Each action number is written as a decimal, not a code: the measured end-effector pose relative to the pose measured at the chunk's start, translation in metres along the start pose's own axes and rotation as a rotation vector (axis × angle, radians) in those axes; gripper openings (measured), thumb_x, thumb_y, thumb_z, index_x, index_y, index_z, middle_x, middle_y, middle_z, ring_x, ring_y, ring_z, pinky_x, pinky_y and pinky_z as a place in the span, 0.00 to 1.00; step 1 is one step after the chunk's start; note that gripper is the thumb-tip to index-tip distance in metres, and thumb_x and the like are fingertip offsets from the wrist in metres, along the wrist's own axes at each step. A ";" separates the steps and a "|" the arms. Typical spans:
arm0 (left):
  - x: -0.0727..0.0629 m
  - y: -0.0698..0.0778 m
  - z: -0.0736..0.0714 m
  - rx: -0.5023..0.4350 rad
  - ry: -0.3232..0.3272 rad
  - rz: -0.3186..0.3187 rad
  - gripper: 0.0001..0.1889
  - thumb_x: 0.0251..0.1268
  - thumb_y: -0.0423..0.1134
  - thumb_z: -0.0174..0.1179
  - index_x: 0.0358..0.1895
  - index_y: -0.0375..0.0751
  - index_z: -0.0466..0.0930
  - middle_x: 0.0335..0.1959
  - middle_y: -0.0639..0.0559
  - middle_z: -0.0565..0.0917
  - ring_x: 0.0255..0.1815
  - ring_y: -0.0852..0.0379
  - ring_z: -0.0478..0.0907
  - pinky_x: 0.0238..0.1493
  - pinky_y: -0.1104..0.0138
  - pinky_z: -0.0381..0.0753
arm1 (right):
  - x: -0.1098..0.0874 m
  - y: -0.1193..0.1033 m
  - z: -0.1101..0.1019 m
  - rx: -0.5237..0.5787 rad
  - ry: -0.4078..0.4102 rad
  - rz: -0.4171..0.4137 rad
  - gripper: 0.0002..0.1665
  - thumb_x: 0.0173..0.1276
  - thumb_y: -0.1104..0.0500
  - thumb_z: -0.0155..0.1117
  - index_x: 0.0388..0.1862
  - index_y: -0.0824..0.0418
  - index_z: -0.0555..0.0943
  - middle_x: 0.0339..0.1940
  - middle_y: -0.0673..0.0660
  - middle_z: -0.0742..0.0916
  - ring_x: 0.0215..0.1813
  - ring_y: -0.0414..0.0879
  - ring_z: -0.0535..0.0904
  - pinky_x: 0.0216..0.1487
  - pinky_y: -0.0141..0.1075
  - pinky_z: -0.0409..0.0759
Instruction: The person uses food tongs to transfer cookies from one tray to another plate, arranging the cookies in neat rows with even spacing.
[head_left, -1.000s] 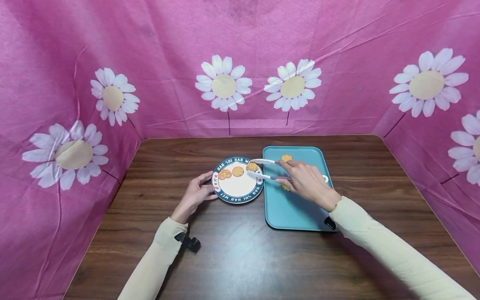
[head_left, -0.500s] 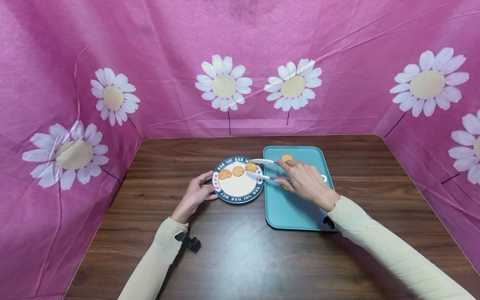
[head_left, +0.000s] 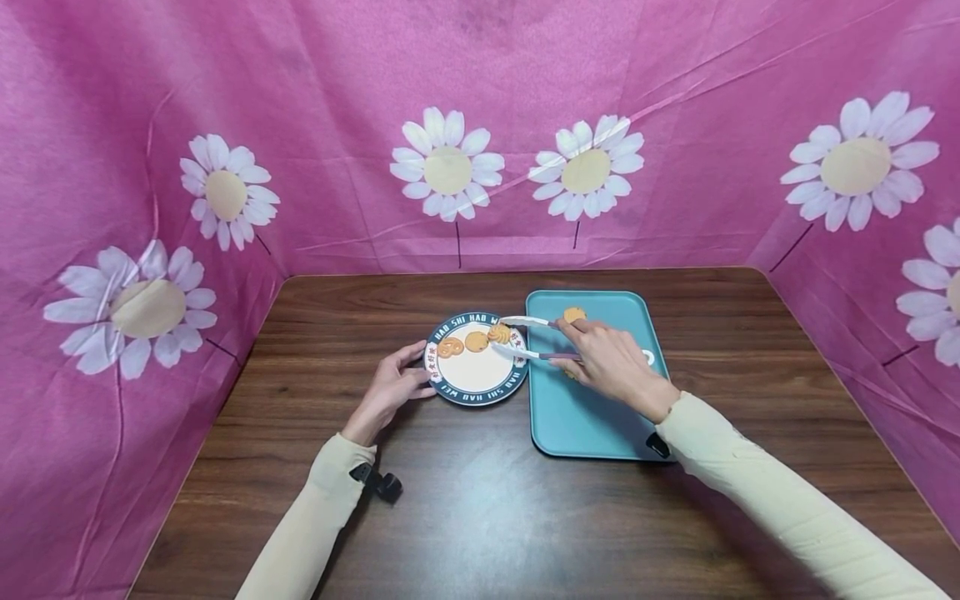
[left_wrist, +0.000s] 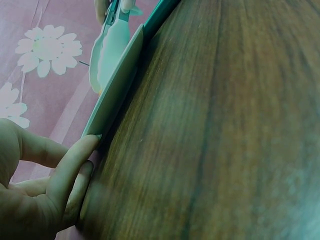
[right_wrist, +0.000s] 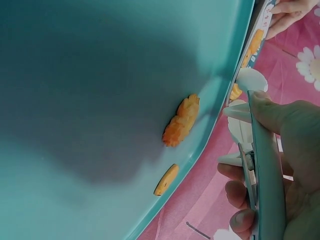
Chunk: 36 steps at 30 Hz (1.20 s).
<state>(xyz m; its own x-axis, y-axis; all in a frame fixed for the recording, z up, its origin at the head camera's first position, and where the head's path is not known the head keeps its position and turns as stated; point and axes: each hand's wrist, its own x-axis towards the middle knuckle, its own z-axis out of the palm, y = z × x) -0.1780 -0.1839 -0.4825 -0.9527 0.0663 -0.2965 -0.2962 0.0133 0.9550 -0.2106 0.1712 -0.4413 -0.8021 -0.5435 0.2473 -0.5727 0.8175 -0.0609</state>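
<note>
My left hand (head_left: 392,385) pinches the left rim of a round plate (head_left: 476,382) with a dark lettered border. On the plate lie a pretzel-shaped cookie (head_left: 450,347), a round cookie (head_left: 476,342) and a swirl cookie (head_left: 499,333). My right hand (head_left: 611,367) grips white-tipped tongs (head_left: 534,355) above the tray's left edge. Their spread tips reach over the plate, one on either side of the swirl cookie; whether they touch it I cannot tell. The right wrist view shows the tongs' handle (right_wrist: 267,175) along my palm.
Right beside the plate stands a teal tray (head_left: 585,425) with a raised rim. It bears cookies, among them a ridged one (right_wrist: 181,121) and a flatter one (right_wrist: 166,179). A pink flowered cloth (head_left: 510,242) hangs behind the wooden table (head_left: 450,500).
The swirl cookie has shifted slightly left on the plate, toward the round cookie. The tongs stay spread almost in place, and my left hand has not visibly moved.
</note>
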 end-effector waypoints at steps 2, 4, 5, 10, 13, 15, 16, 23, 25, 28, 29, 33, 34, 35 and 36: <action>0.000 0.001 0.000 0.000 0.001 -0.002 0.35 0.70 0.18 0.50 0.80 0.32 0.60 0.78 0.30 0.62 0.54 0.49 0.82 0.49 0.67 0.95 | -0.001 0.001 -0.001 0.012 0.001 0.006 0.38 0.69 0.37 0.71 0.70 0.56 0.78 0.37 0.55 0.87 0.32 0.48 0.79 0.14 0.38 0.76; 0.000 0.001 0.001 -0.001 0.003 -0.009 0.35 0.70 0.18 0.50 0.80 0.33 0.60 0.78 0.31 0.63 0.53 0.51 0.83 0.49 0.68 0.95 | -0.003 0.002 -0.002 0.028 0.000 0.014 0.37 0.69 0.37 0.71 0.69 0.56 0.78 0.36 0.55 0.87 0.31 0.48 0.78 0.14 0.35 0.74; 0.000 0.001 0.001 -0.003 0.003 -0.011 0.35 0.70 0.18 0.50 0.80 0.33 0.60 0.78 0.31 0.63 0.53 0.51 0.83 0.49 0.68 0.95 | -0.004 0.003 -0.003 0.034 0.002 0.018 0.37 0.69 0.37 0.71 0.69 0.55 0.78 0.36 0.55 0.87 0.31 0.47 0.78 0.14 0.34 0.73; 0.001 0.002 0.001 -0.006 0.007 -0.023 0.36 0.70 0.19 0.52 0.81 0.34 0.59 0.79 0.32 0.62 0.50 0.55 0.83 0.49 0.68 0.95 | -0.011 0.008 -0.008 0.061 0.009 0.044 0.38 0.68 0.38 0.72 0.70 0.56 0.78 0.42 0.58 0.90 0.34 0.50 0.81 0.18 0.38 0.79; 0.000 0.003 0.001 -0.002 0.006 -0.025 0.36 0.70 0.19 0.52 0.81 0.34 0.59 0.79 0.32 0.63 0.49 0.56 0.83 0.48 0.68 0.95 | -0.018 0.012 -0.011 0.076 0.022 0.067 0.38 0.68 0.38 0.72 0.70 0.56 0.79 0.46 0.59 0.91 0.39 0.52 0.85 0.22 0.44 0.85; 0.000 0.003 0.001 0.003 0.007 -0.028 0.36 0.70 0.19 0.52 0.81 0.35 0.60 0.78 0.33 0.63 0.49 0.56 0.83 0.48 0.68 0.95 | -0.024 0.015 -0.013 0.085 0.031 0.087 0.38 0.68 0.37 0.71 0.70 0.56 0.79 0.49 0.59 0.91 0.41 0.53 0.87 0.23 0.46 0.87; 0.000 0.004 0.001 0.006 0.007 -0.028 0.35 0.70 0.19 0.51 0.81 0.35 0.60 0.78 0.33 0.63 0.50 0.56 0.83 0.48 0.68 0.95 | -0.027 0.016 -0.014 0.091 0.034 0.096 0.38 0.68 0.37 0.71 0.70 0.56 0.79 0.50 0.59 0.91 0.42 0.53 0.87 0.23 0.47 0.87; -0.001 0.004 -0.001 0.024 0.001 -0.011 0.35 0.71 0.19 0.51 0.81 0.33 0.59 0.79 0.31 0.62 0.52 0.53 0.82 0.48 0.69 0.95 | -0.047 0.028 -0.017 0.109 0.042 0.141 0.38 0.70 0.37 0.69 0.70 0.57 0.79 0.56 0.59 0.90 0.41 0.56 0.89 0.20 0.47 0.86; -0.001 0.003 -0.002 0.024 0.000 -0.010 0.35 0.71 0.19 0.51 0.81 0.34 0.59 0.79 0.31 0.62 0.52 0.52 0.82 0.48 0.69 0.95 | -0.053 0.030 -0.017 0.117 0.037 0.155 0.38 0.69 0.37 0.70 0.70 0.57 0.79 0.57 0.60 0.90 0.40 0.57 0.89 0.18 0.45 0.83; -0.001 0.003 -0.002 0.022 0.000 -0.011 0.35 0.71 0.19 0.51 0.81 0.34 0.59 0.79 0.32 0.62 0.52 0.52 0.82 0.49 0.69 0.95 | -0.062 0.032 -0.016 0.131 0.022 0.172 0.38 0.70 0.37 0.70 0.69 0.58 0.79 0.56 0.60 0.90 0.37 0.56 0.88 0.16 0.44 0.81; -0.001 0.003 -0.002 0.020 0.001 -0.014 0.35 0.71 0.19 0.51 0.81 0.34 0.59 0.79 0.32 0.62 0.52 0.53 0.82 0.49 0.69 0.95 | -0.064 0.033 -0.016 0.134 0.017 0.176 0.37 0.70 0.36 0.69 0.69 0.58 0.79 0.54 0.60 0.90 0.36 0.55 0.87 0.16 0.44 0.81; -0.001 0.002 -0.001 0.009 -0.002 -0.022 0.35 0.71 0.19 0.51 0.81 0.34 0.59 0.79 0.32 0.61 0.51 0.54 0.83 0.49 0.69 0.95 | -0.074 0.034 -0.017 0.133 -0.002 0.185 0.38 0.69 0.35 0.69 0.68 0.58 0.79 0.51 0.60 0.91 0.32 0.51 0.84 0.17 0.44 0.81; -0.001 0.002 0.000 0.008 -0.003 -0.022 0.35 0.71 0.19 0.51 0.81 0.33 0.59 0.79 0.32 0.61 0.50 0.54 0.83 0.49 0.69 0.95 | -0.077 0.034 -0.017 0.133 -0.008 0.187 0.38 0.69 0.35 0.69 0.68 0.58 0.79 0.50 0.60 0.91 0.32 0.50 0.83 0.17 0.43 0.81; -0.001 0.002 0.000 0.007 -0.003 -0.023 0.35 0.71 0.19 0.51 0.81 0.34 0.59 0.79 0.32 0.62 0.50 0.54 0.83 0.48 0.69 0.95 | -0.079 0.034 -0.017 0.131 -0.012 0.189 0.38 0.69 0.35 0.69 0.68 0.58 0.79 0.50 0.60 0.91 0.31 0.49 0.82 0.17 0.42 0.79; -0.002 0.003 0.001 0.008 -0.005 -0.020 0.35 0.71 0.19 0.51 0.81 0.33 0.58 0.79 0.32 0.62 0.50 0.54 0.83 0.48 0.69 0.95 | -0.081 0.034 -0.018 0.130 -0.017 0.190 0.38 0.69 0.35 0.69 0.68 0.58 0.79 0.50 0.60 0.91 0.31 0.48 0.81 0.16 0.40 0.78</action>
<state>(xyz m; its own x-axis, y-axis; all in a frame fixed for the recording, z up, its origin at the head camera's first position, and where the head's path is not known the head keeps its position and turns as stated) -0.1771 -0.1835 -0.4795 -0.9462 0.0712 -0.3157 -0.3149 0.0225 0.9488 -0.1620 0.2459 -0.4459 -0.9000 -0.3858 0.2028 -0.4267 0.8749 -0.2292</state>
